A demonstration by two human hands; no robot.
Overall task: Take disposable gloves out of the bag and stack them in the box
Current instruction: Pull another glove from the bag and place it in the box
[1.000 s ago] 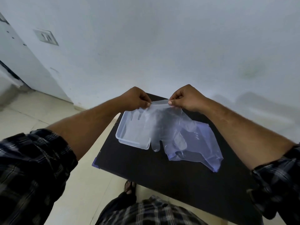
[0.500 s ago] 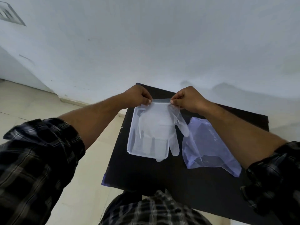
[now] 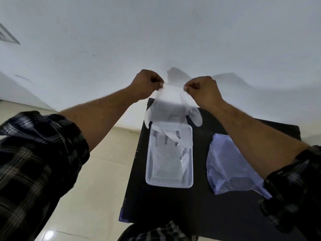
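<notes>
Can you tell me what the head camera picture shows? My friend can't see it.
Two hands, left and right, pinch the top of a see-through glove over a clear box on a black table. A bluish bag lies to the right of the box.

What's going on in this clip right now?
A person pinches the cuff of a clear disposable glove with the left hand and right hand, holding it above the far end of the clear plastic box on a black table. Its fingers dangle into the box. The bluish bag lies beside it.
</notes>
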